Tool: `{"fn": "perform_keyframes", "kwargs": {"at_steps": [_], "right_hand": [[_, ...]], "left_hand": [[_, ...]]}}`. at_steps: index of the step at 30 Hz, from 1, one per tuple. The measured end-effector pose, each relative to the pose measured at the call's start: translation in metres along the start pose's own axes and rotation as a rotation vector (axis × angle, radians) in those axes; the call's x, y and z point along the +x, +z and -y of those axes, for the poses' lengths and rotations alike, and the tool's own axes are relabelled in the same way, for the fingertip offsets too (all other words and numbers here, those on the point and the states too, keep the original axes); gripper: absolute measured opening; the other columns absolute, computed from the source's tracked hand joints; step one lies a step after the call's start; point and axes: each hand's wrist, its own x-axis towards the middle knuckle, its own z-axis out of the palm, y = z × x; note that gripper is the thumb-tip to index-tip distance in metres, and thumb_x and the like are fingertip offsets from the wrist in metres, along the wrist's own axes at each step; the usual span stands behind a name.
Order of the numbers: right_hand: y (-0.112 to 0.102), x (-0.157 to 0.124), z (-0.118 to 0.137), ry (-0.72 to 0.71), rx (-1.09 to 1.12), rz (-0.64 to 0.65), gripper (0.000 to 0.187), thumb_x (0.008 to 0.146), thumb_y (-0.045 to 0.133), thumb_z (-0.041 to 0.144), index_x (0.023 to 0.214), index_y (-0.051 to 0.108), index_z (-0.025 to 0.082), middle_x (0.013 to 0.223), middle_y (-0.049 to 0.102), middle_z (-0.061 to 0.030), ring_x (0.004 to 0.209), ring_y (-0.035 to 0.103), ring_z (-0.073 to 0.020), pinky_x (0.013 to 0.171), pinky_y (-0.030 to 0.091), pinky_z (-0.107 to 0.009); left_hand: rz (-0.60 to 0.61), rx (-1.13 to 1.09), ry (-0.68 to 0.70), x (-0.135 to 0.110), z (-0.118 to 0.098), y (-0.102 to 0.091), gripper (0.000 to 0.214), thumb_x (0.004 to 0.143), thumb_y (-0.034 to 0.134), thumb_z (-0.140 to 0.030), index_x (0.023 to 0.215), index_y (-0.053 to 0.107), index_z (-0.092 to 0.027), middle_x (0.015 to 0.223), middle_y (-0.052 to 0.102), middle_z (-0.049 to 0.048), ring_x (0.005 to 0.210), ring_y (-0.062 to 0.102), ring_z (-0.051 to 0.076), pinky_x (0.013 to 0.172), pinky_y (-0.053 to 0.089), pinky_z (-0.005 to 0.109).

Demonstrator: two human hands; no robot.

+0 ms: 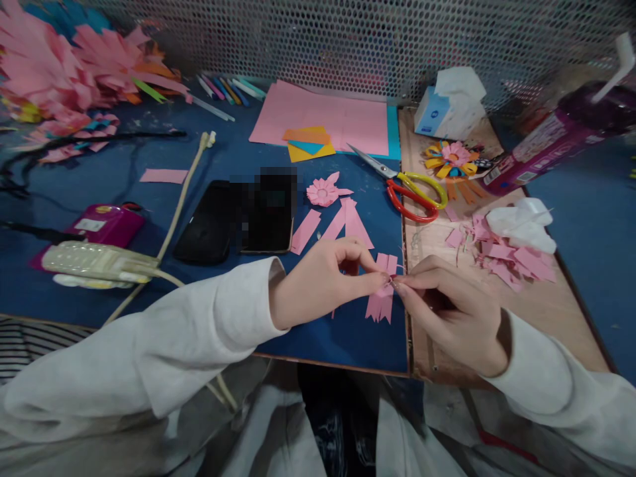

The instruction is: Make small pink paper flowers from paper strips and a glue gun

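Note:
My left hand [338, 275] and my right hand [452, 311] meet fingertip to fingertip near the seam between the blue and bare wood surfaces. Both are closed in a pinch on something tiny, too small to make out. Just under the fingertips lie pink paper strips with notched ends [380, 308], partly covered by my fingers. More pink paper strips [346, 222] rest beyond my left hand. Past those sits a pink paper flower [322, 192]. Scissors [415, 192] with one red and one yellow handle lie with their blades apart beyond my hands.
Two dark phones [271, 212] lie left of the strips, near a cream cable [183, 192] and power strip [94, 262]. Pink paper sheets [322, 116] lie at the back. On the right are paper scraps [519, 262], a tissue box [444, 109] and a purple bottle [556, 139].

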Motion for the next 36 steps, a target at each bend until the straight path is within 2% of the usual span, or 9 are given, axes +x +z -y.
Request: {"fn": "perform_keyframes", "kwargs": {"at_steps": [20, 36], "right_hand": [[-0.0004, -0.0004, -0.0010, 0.094, 0.036, -0.025, 0.004, 0.080, 0.060, 0.015, 0.079, 0.061, 0.019, 0.066, 0.060, -0.0006, 0.055, 0.057, -0.0113, 0.046, 0.042, -0.024], [0.0003, -0.0008, -0.0019, 0.069, 0.063, -0.028, 0.007, 0.079, 0.060, 0.012, 0.079, 0.059, 0.019, 0.065, 0.059, -0.0006, 0.055, 0.056, -0.0113, 0.045, 0.041, -0.025]], "left_hand": [[0.019, -0.046, -0.069, 0.0015, 0.0004, -0.0019, 0.013, 0.070, 0.065, -0.023, 0.064, 0.060, -0.013, 0.070, 0.056, 0.0002, 0.068, 0.052, 0.011, 0.066, 0.043, 0.026], [-0.002, -0.011, -0.058, 0.0012, -0.0022, -0.0019, 0.012, 0.069, 0.065, -0.023, 0.062, 0.061, -0.014, 0.068, 0.057, 0.0007, 0.068, 0.053, 0.012, 0.066, 0.045, 0.026]]}}
